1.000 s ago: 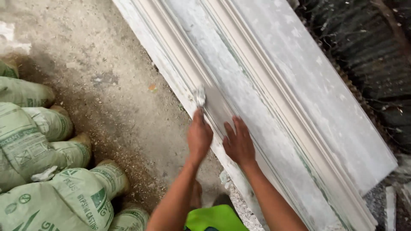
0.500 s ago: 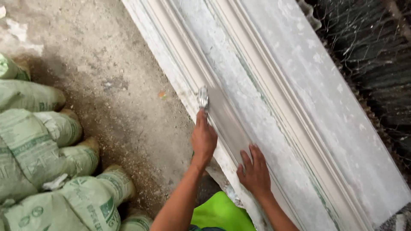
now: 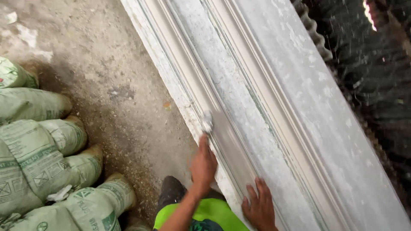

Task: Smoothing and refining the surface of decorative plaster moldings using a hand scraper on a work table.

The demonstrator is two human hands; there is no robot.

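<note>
A long white moulded plaster cornice (image 3: pixel 274 107) runs diagonally from the top middle down to the bottom right. My left hand (image 3: pixel 204 163) grips a small metal scraper (image 3: pixel 207 122), whose blade rests in the groove near the cornice's left edge. Lower down, my right hand (image 3: pixel 259 206) lies flat with spread fingers on the cornice's surface. My bright green shirt (image 3: pixel 201 214) shows at the bottom.
Several green sacks (image 3: pixel 38 154) are stacked on the left on a dusty concrete floor (image 3: pixel 107 77). A dark corrugated sheet (image 3: pixel 368 72) lies along the right side beyond the cornice.
My right hand has slid down the cornice toward me. My left hand with the scraper has stayed in the groove while the view shifted.
</note>
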